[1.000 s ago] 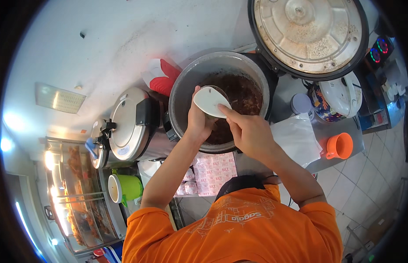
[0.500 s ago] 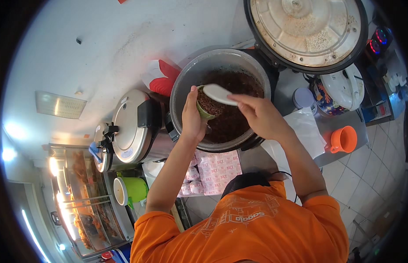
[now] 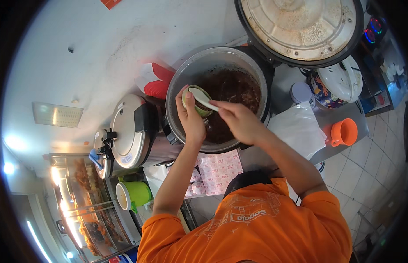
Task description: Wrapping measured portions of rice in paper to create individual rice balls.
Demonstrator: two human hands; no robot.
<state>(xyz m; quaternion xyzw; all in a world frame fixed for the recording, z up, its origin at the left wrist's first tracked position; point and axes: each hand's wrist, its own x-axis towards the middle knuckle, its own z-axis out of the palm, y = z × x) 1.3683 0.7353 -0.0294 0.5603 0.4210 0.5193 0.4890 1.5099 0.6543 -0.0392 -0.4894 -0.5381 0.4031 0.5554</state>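
Pot (image 3: 221, 49) stands open on the counter (image 3: 280, 85), with dark brown food (image 3: 239, 85) covering its base. We hold a green cup (image 3: 205, 112) in our left hand (image 3: 192, 122); the fingers and thumb are wrapped around its side. The cup is above the left part of the pot, within the rim as we look down, and its mouth shows to us. Our right hand (image 3: 239, 121) grips a white paddle (image 3: 198, 97) by the handle. The blade points to the far left and overlies the cup's mouth; we cannot tell whether it presses on the contents.

To the far right of the pot, we find the raised lid (image 3: 300, 33), underside showing. Right of the pot lie plastic sheets (image 3: 296, 133), with a jar (image 3: 302, 93) just beyond them and an orange mug (image 3: 344, 132) to their right. A patterned cooker (image 3: 333, 90) stands right of the jar. Left of the pot, we note a red-and-white carton (image 3: 159, 83) and, farther left, a closed cooker (image 3: 127, 131). Printed paper (image 3: 221, 173) lies on the near side.
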